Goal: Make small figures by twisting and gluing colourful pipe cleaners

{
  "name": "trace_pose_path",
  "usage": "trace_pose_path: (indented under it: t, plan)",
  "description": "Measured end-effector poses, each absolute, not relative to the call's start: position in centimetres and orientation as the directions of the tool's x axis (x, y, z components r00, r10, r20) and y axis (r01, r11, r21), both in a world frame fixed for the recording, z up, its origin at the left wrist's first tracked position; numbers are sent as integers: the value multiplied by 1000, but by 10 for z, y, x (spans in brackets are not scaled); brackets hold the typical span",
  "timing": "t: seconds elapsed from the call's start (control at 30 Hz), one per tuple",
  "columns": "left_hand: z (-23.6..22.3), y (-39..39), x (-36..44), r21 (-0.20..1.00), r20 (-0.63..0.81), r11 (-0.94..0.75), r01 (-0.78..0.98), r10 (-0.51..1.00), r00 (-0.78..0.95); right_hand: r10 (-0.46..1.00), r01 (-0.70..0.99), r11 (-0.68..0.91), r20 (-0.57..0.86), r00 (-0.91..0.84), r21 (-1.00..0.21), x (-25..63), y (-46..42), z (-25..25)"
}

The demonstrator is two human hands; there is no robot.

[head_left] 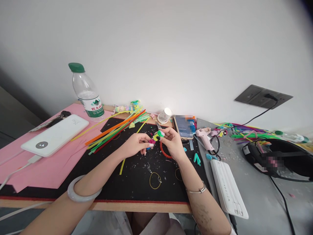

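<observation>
Between both hands, over the black mat (137, 186), is a small fuzzy pipe-cleaner craft piece (155, 137) in magenta, yellow, green and white. My left hand (137, 143) pinches its magenta end, with a bit of blue showing below the fingers. My right hand (173, 141) grips the green and white end between thumb and fingers. Part of the piece is hidden by the fingertips. An orange-red ring-shaped strand (164, 152) curves beneath my right hand. To the left of my hands lies a bundle of orange, green, yellow and red pipe cleaners (117, 130).
Behind stand a paper cup (165, 115), a phone (183, 126) and a water bottle (89, 98). At right are a pink glue gun (205, 137), a power bank (228, 187) and a black headset (281, 158). Another power bank (56, 134) rests on pink sheets (63, 169).
</observation>
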State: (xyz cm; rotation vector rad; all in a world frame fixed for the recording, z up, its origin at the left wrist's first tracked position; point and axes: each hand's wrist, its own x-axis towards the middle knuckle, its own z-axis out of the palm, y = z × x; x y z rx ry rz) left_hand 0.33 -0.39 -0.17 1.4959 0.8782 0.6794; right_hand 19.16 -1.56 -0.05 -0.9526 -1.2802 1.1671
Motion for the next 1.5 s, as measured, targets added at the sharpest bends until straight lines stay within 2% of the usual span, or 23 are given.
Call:
trace_pose_path:
  t: [0.5,0.7,0.9,1.23,1.5]
  plan:
    - [-5,-3,3,993,-63,-4,117,827,559,976,-142,177,192,-99,-974,190,-15,-1]
    - [-7,0,4,992,-94,38,120,859,504,964,-158,167,194,-179,-973,191,-17,2]
    - [-7,2,4,993,-111,89,72,905,411,982,-188,149,167,-84,-971,195,-15,1]
    - [1,-2,5,989,-129,150,-19,902,413,981,54,128,118,-156,-990,182,-16,-7]
    - [-3,-4,9,999,-44,40,17,920,390,983,131,116,95,-156,-985,179,-15,-12]
